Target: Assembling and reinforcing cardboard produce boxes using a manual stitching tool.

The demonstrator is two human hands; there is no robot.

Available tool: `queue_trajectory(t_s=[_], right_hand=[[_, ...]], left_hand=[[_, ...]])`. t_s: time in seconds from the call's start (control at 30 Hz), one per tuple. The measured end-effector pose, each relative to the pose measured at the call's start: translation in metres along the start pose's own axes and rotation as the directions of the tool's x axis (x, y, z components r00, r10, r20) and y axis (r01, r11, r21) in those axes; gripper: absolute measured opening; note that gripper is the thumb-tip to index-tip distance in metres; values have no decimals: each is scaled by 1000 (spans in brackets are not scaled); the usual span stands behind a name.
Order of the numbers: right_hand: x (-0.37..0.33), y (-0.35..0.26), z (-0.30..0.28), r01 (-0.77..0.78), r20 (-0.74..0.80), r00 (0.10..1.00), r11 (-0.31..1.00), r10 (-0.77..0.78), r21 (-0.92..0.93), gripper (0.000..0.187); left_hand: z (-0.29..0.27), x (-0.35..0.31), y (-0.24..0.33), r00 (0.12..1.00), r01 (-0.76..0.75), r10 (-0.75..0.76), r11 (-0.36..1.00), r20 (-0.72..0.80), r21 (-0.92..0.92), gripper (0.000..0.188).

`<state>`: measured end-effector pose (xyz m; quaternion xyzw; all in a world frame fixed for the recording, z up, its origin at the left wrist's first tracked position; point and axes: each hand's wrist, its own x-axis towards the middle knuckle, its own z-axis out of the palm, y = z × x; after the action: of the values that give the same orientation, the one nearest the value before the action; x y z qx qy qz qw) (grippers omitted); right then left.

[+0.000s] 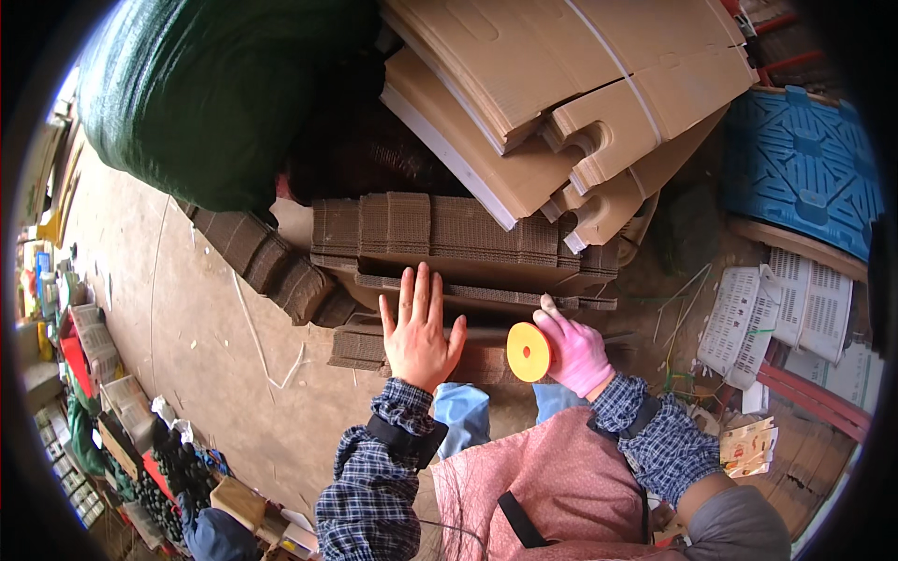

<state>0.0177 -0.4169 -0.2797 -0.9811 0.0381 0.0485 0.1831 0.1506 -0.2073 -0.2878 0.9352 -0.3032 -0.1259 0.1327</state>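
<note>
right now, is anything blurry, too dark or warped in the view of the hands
Head view: left hand and right hand look fairly sharp; in that same view, deep shadow hides detail right of the green bundle, the floor at left looks pale, and the blue pallet bows near the dark rim.

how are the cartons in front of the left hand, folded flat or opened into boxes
Folded flat: the cartons show thin corrugated edges packed tightly together, just beyond the left hand.
</note>
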Motion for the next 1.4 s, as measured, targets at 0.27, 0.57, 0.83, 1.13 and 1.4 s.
queue_trajectory(t_s=[0.27, 0.57, 0.83, 1.13, 1.4], right_hand=[[22, 15, -3, -23, -80, 996, 996, 29, 82, 46], [0, 23, -44, -34, -133, 988, 954, 77, 299, 48], [-60, 115, -54, -752, 218, 573, 401, 790, 524, 38], [-68, 135, 0, -526, 353, 532, -27, 769, 850, 32], [-39, 120, -3, -529, 283, 651, 154, 704, 834, 28]], left_hand=[[7, 20, 1, 994, 1, -1, 1000, -111, 6, 60], [3, -5, 2, 995, -16, 28, 992, -98, 123, 62], [5, 4, -3, 986, -90, 97, 994, -134, 61, 61], [1, 21, 1, 975, -122, 137, 988, -175, 97, 59], [14, 41, 9, 947, -151, 196, 971, -255, 186, 60]])
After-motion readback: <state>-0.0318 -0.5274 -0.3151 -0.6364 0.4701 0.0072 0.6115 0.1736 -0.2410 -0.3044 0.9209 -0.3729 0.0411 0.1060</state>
